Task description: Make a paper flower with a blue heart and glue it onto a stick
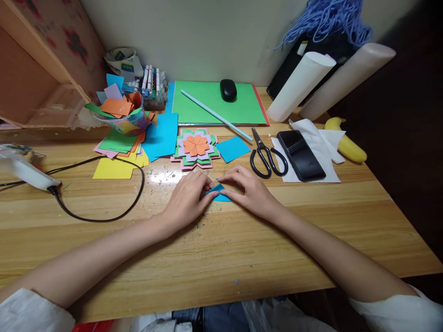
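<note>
A small folded piece of blue paper lies on the wooden table, pressed between both hands. My left hand is closed on its left side, fingers pinching the fold. My right hand presses down on its right side with fingers together. Just beyond the hands sits a layered paper flower in orange, purple, green and pink, and a loose blue paper square.
Black scissors and a black phone on white paper lie to the right, with a banana. Coloured paper sheets, a cup of scraps, markers, a green sheet and a black cable lie left and behind.
</note>
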The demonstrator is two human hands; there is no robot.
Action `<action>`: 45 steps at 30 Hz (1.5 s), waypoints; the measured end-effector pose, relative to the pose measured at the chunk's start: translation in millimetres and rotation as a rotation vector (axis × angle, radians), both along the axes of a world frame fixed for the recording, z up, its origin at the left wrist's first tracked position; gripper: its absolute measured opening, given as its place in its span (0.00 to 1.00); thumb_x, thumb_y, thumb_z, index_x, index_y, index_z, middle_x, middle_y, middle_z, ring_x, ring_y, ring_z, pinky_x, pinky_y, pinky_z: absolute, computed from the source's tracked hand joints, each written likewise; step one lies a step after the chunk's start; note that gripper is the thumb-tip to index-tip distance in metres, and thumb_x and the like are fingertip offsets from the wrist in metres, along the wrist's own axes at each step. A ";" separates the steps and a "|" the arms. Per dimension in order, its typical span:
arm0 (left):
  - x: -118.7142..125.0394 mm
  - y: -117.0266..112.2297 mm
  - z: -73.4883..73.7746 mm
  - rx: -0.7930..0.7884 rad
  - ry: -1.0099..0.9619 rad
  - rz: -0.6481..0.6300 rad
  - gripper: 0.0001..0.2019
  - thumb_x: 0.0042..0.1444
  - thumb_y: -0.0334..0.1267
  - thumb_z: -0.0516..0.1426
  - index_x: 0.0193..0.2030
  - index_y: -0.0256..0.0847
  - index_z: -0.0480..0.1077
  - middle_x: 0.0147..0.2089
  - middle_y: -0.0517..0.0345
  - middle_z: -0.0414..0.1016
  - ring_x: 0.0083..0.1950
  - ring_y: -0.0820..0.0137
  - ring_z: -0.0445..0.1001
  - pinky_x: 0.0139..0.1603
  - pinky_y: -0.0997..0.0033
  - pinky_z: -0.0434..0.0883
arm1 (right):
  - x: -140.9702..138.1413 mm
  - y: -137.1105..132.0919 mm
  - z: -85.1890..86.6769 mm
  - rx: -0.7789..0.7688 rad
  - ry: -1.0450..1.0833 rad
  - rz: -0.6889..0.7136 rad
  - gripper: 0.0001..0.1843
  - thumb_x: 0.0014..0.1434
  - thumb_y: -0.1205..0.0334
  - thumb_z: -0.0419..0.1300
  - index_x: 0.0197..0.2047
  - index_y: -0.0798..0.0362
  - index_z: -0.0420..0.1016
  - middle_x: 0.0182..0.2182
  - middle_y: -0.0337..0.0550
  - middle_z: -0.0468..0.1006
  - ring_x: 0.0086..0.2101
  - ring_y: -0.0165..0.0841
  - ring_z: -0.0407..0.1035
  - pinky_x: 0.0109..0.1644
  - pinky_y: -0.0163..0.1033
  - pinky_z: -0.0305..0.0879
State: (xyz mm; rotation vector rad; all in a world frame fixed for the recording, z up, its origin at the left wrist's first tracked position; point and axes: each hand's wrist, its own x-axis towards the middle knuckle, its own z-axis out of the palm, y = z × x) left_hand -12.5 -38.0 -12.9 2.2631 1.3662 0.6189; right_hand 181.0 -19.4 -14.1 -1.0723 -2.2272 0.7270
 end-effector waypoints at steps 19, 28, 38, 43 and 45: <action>-5.7 -5.6 -4.5 0.194 -0.019 -0.108 0.09 0.57 0.38 0.53 0.34 0.40 0.73 0.34 0.56 0.73 0.36 0.69 0.67 0.34 0.71 0.63 | 7.5 -1.7 4.1 0.179 -0.087 0.221 0.04 0.57 0.65 0.56 0.34 0.53 0.72 0.31 0.43 0.75 0.40 0.36 0.65 0.42 0.41 0.65; -2.4 2.5 1.3 -0.069 -0.120 0.015 0.08 0.55 0.41 0.54 0.31 0.40 0.71 0.36 0.56 0.67 0.39 0.68 0.65 0.38 0.68 0.64 | 0.7 -5.3 2.0 -0.074 -0.040 -0.062 0.05 0.55 0.61 0.60 0.29 0.51 0.71 0.31 0.41 0.72 0.37 0.35 0.64 0.42 0.41 0.61; 1.8 0.0 0.2 -0.019 -0.052 0.074 0.09 0.54 0.41 0.56 0.28 0.38 0.68 0.42 0.52 0.65 0.46 0.64 0.64 0.41 0.64 0.66 | -4.8 -11.6 -0.6 -0.031 -0.086 -0.208 0.06 0.52 0.60 0.62 0.27 0.51 0.71 0.35 0.44 0.69 0.43 0.39 0.61 0.48 0.47 0.60; 1.2 0.7 -0.9 -0.021 -0.063 0.078 0.09 0.52 0.41 0.57 0.28 0.38 0.68 0.42 0.52 0.66 0.47 0.64 0.65 0.41 0.63 0.66 | -4.4 -11.6 -0.5 -0.039 -0.090 -0.221 0.06 0.51 0.60 0.62 0.26 0.51 0.71 0.36 0.45 0.69 0.44 0.40 0.61 0.48 0.48 0.60; -0.3 0.7 -1.4 -0.002 -0.094 0.054 0.07 0.52 0.41 0.58 0.30 0.39 0.69 0.43 0.52 0.65 0.47 0.64 0.65 0.41 0.63 0.66 | -2.3 -9.2 0.1 -0.017 -0.067 -0.181 0.05 0.52 0.61 0.62 0.27 0.51 0.72 0.37 0.45 0.69 0.44 0.39 0.61 0.48 0.47 0.60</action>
